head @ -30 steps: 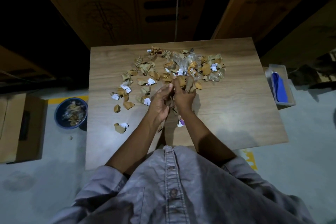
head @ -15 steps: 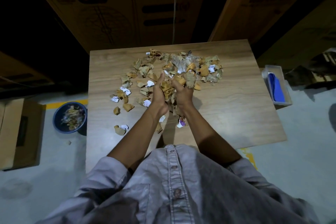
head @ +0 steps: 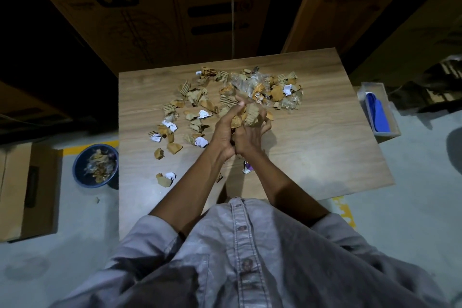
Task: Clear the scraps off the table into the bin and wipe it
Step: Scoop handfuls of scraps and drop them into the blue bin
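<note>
Now both hands meet mid-worktop (head: 325, 137): left hand (head: 222, 132) and right hand (head: 253, 136) curl together round a clump of scraps (head: 250, 115), cardboard poking out on top. It looks a loose hold, so bits could slip between the fingers on the carry to the bin (head: 79, 157), down on the floor to the left. Loose scraps (head: 190, 97) lie scattered beyond; a swinging forearm might sweep the near ones overboard.

Left hand (head: 223, 132), right hand (head: 250, 139) clutching scraps (head: 251, 114)
</note>
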Demonstrator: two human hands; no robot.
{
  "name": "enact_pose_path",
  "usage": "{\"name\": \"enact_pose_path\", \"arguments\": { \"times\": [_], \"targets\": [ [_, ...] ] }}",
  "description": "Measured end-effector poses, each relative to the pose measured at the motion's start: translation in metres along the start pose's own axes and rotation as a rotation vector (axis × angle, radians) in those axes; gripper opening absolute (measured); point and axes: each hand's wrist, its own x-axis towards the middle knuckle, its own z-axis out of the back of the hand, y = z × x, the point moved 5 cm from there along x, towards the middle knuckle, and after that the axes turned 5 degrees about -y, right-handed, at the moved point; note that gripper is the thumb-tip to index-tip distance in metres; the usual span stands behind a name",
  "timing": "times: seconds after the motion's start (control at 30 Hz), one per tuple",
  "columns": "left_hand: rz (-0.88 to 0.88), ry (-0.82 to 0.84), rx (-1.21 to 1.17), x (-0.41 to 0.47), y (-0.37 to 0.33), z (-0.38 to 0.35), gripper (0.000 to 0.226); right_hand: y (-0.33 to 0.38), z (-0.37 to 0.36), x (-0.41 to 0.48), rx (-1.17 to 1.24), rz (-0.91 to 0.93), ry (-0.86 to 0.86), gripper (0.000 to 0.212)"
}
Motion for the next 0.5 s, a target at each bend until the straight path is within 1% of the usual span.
{"name": "enact_pose_path", "arguments": {
  "times": [0.03,0.07,0.13,0.17,0.2,0.23,0.27,0.3,0.33,0.37,0.43,0.5],
  "targets": [
    [0.0,-0.006,-0.033,0.001,-0.001,0.001,0.029,0.0,-0.002,-0.001,0.019,0.026,-0.038,0.06],
    [0.011,0.002,-0.046,0.004,0.0,0.002,0.031,0.007,0.001,-0.004,0.019,0.021,-0.007,0.061],
    [0.006,-0.019,-0.001,0.007,-0.004,0.002,0.021,0.01,-0.002,-0.005,-0.047,-0.008,0.094,0.064],
    [-0.004,-0.089,0.066,0.007,-0.007,0.005,0.02,0.011,-0.005,-0.005,-0.031,-0.046,0.168,0.062],
    [-0.027,-0.182,0.102,0.01,-0.011,0.011,0.019,0.012,-0.006,-0.004,0.057,-0.081,0.219,0.055],
    [-0.062,-0.277,0.11,0.009,-0.018,0.016,0.015,0.015,-0.008,-0.002,0.194,-0.105,0.226,0.049],
    [-0.091,-0.377,0.138,0.009,-0.023,0.023,0.014,0.017,-0.01,0.001,0.348,-0.129,0.214,0.053],
    [-0.109,-0.455,0.19,0.009,-0.027,0.029,0.02,0.017,-0.013,0.003,0.464,-0.163,0.211,0.061],
    [-0.103,-0.489,0.232,0.008,-0.029,0.031,0.025,0.019,-0.014,0.004,0.529,-0.192,0.222,0.069],
    [-0.094,-0.507,0.263,0.009,-0.03,0.032,0.027,0.017,-0.016,0.005,0.59,-0.216,0.233,0.073],
    [-0.02,-0.479,0.318,0.008,-0.031,0.031,0.035,0.015,-0.015,0.009,0.728,-0.311,0.249,0.071],
    [0.052,-0.399,0.351,0.016,-0.032,0.037,0.05,0.007,-0.015,0.014,0.945,-0.438,0.337,0.068]
  ]
}}
